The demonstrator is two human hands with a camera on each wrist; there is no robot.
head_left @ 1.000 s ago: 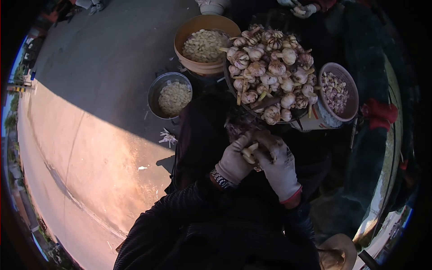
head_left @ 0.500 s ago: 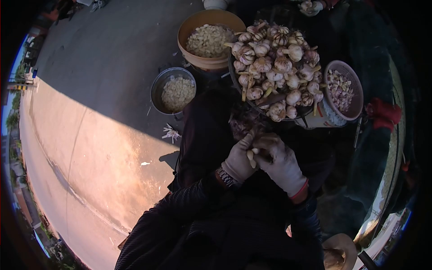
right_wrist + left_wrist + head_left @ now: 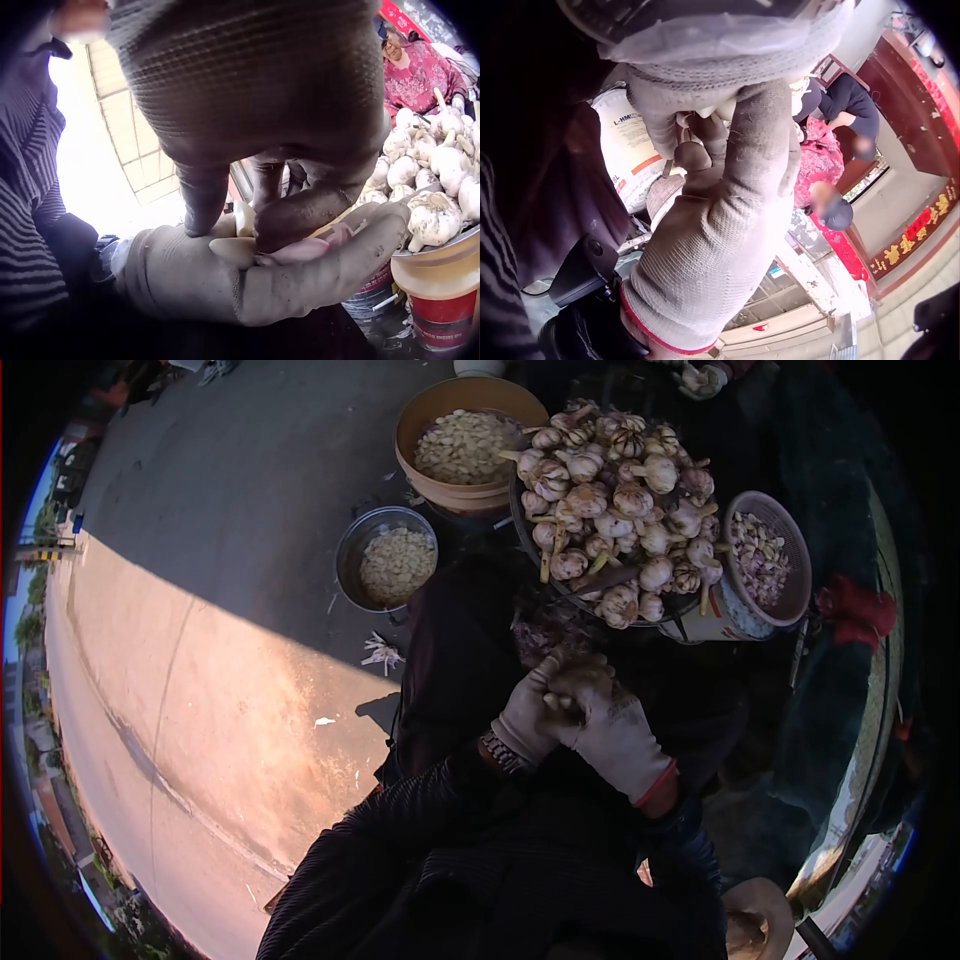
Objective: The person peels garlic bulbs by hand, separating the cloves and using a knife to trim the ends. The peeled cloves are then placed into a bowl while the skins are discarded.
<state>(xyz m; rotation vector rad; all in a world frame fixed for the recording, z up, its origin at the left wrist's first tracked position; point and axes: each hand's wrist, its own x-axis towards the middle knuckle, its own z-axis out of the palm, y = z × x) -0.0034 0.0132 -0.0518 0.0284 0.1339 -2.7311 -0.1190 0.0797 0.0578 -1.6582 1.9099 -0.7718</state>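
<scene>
Both hands wear white knit gloves and meet in front of the lap. My left hand (image 3: 524, 717) holds several garlic cloves in its curled palm. In the right wrist view a peeled clove (image 3: 233, 252) and a pink-skinned clove (image 3: 298, 250) lie along that palm. My right hand (image 3: 612, 726) bends over them from above, its thumb and fingers pinching among the cloves, and a pale clove (image 3: 244, 218) shows between them. Just beyond the hands, the heap of whole garlic bulbs (image 3: 625, 510) fills a wide round pan. The right fingers hide part of the cloves.
Left of the bulbs stand a tan tub (image 3: 455, 490) and a metal pot (image 3: 345, 565), both with peeled cloves. A pink basket (image 3: 797, 575) of unpeeled cloves is on the right. Papery skins (image 3: 382, 652) lie on the ground. Another person's gloved hand (image 3: 700, 380) shows at the top.
The right hand has closed in over the left palm, covering cloves that showed between the hands before. The containers sit slightly further right and higher in the view.
</scene>
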